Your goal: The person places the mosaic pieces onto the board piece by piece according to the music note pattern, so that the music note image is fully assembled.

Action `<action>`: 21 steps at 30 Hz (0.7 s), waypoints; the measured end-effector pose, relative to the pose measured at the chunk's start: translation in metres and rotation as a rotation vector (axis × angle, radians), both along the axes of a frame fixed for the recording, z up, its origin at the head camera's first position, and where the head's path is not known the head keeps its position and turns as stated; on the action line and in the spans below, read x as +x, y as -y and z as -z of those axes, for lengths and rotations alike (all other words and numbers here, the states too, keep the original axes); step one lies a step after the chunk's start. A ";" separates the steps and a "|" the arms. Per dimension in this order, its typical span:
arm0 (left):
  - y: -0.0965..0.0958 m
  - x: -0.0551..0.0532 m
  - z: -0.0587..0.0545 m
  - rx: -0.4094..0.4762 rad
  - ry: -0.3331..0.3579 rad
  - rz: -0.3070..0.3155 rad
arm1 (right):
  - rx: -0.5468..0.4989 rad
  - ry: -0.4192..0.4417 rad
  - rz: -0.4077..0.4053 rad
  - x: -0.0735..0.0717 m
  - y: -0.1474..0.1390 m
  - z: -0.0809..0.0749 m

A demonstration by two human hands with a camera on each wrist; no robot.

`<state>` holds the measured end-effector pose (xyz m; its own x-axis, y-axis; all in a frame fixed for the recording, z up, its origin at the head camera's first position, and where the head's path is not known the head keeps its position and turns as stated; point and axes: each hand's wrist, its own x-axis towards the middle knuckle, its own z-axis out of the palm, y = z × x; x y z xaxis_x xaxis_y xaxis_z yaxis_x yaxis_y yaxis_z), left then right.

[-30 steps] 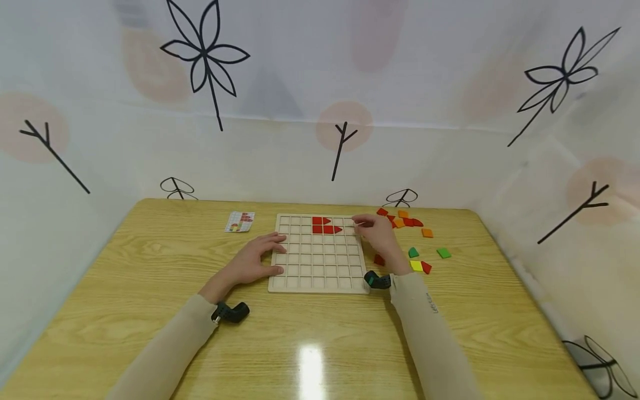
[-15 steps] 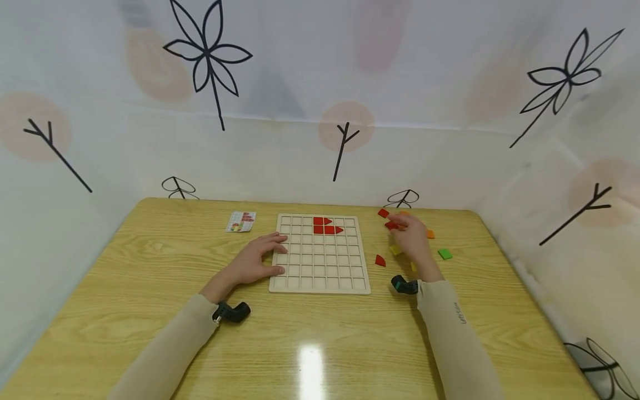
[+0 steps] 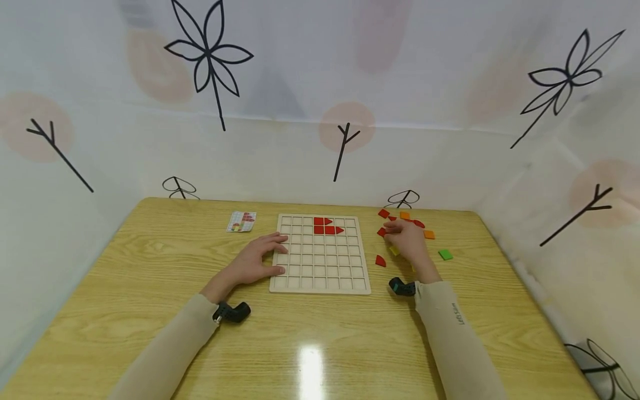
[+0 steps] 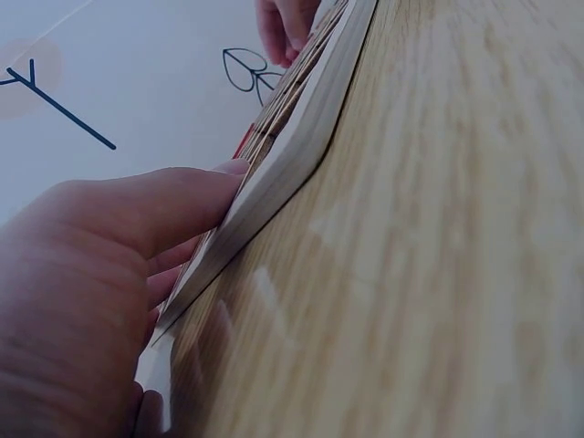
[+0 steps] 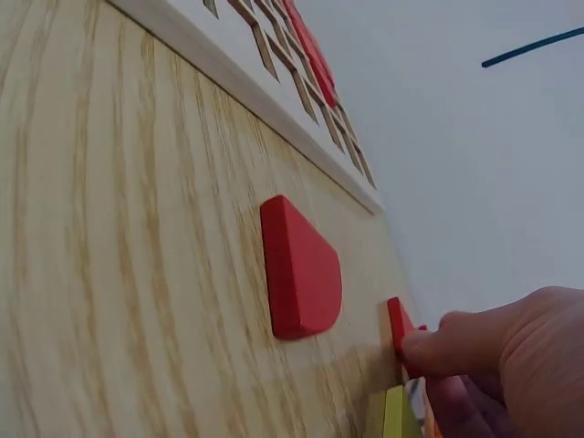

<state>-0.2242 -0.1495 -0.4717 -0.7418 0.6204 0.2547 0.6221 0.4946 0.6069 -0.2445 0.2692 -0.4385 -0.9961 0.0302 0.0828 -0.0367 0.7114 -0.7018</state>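
My left hand (image 3: 256,259) rests on the left edge of a pale wooden grid board (image 3: 320,283), fingers spread over its rim. In the left wrist view, the thumb (image 4: 187,205) lies along the board's side. Red square and triangle tiles fill two short rows near the board's top, including a red square tile (image 3: 318,221). Right of the board, my right hand (image 3: 410,240) reaches down among loose tiles. It pinches a red tile (image 5: 400,333) between thumb and fingers, which partly hide the tile's shape.
A red quarter-round tile (image 3: 380,260) lies between board and right hand. Around that hand are a yellow tile (image 3: 395,251), an orange tile (image 3: 429,235), a green tile (image 3: 445,254) and several red ones. A small printed pattern card (image 3: 241,221) lies left of the board.
My right hand has left the board's upper right corner and gone right to the loose tiles. Lately a red tile at its fingertips has shifted slightly left and nearer. The left hand stays put.
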 end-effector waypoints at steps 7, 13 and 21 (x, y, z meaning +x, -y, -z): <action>0.001 0.000 0.000 -0.008 0.004 0.002 | 0.061 0.068 -0.055 -0.005 0.008 -0.002; 0.001 -0.001 0.000 -0.002 0.015 0.004 | 0.122 0.087 -0.101 -0.009 0.013 -0.004; 0.001 -0.001 0.000 -0.006 0.008 0.009 | 0.124 0.134 -0.117 -0.012 0.020 -0.004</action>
<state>-0.2257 -0.1502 -0.4719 -0.7381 0.6288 0.2447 0.6217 0.4928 0.6088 -0.2568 0.2493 -0.4342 -0.9945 -0.0889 -0.0546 -0.0369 0.7891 -0.6132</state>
